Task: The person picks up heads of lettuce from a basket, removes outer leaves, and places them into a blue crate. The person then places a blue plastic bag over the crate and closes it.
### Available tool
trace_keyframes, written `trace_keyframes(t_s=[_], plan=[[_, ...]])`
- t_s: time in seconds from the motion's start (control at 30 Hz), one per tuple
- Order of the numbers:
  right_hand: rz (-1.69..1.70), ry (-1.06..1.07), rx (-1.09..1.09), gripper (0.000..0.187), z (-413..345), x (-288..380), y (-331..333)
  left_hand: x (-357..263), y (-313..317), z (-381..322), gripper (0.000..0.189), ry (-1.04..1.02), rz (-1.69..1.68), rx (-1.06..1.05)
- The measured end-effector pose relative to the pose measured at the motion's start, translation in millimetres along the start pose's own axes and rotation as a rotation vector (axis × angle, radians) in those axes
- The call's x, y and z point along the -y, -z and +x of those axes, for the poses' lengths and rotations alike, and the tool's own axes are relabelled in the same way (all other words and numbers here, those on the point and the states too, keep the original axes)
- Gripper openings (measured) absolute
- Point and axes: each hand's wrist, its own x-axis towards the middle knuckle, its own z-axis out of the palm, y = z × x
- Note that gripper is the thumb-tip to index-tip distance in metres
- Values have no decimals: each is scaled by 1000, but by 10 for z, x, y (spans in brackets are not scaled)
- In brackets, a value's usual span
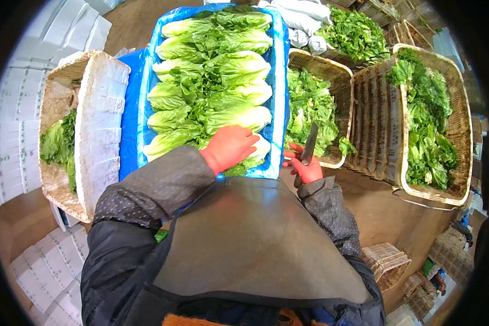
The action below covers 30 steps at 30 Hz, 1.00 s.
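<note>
Two facing rows of romaine lettuce heads (pixel 238 67) fill a box lined with blue plastic film (pixel 280 102), their leafy ends meeting in the middle. My left hand (pixel 230 146), in a red-orange glove, lies over the heads at the box's near right. Its palm is hidden, so whether it grips a head cannot be told. Just outside the right rim, my right hand (pixel 307 169), gloved alike, holds a knife (pixel 310 142) with its blade pointing up and away from me. Beyond it stands a plastic crate (pixel 344 102) of loose lettuce leaves (pixel 309 110).
At right, a deeper crate (pixel 464 134) contains leafy greens. A dirty white foam box (pixel 102 118) with some greens stands at left. White foam boxes (pixel 18 134) are stacked farther left. Behind the crates are white bundles (pixel 301 16) and a leaf heap (pixel 352 34).
</note>
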Motion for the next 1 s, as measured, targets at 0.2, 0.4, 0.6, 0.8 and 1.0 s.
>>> trace_keyframes(t_s=[0.2,0.4,0.6,0.8,1.0], plan=[[30,69,93,42,118,41,-54,-7,-276,154,23,-49,361,230],[147,39,50,42,274,-40,-8,-154,-256,410,43,71,302,288],[94,104,-6,43,267,28,117,-118,-330,552,44,42,331,474],[118,110,-70,42,88,158,170,-77,365,171,65,90,-243,172],[71,167,15,44,53,462,71,261,1363,-192,56,274,-1128,-503]])
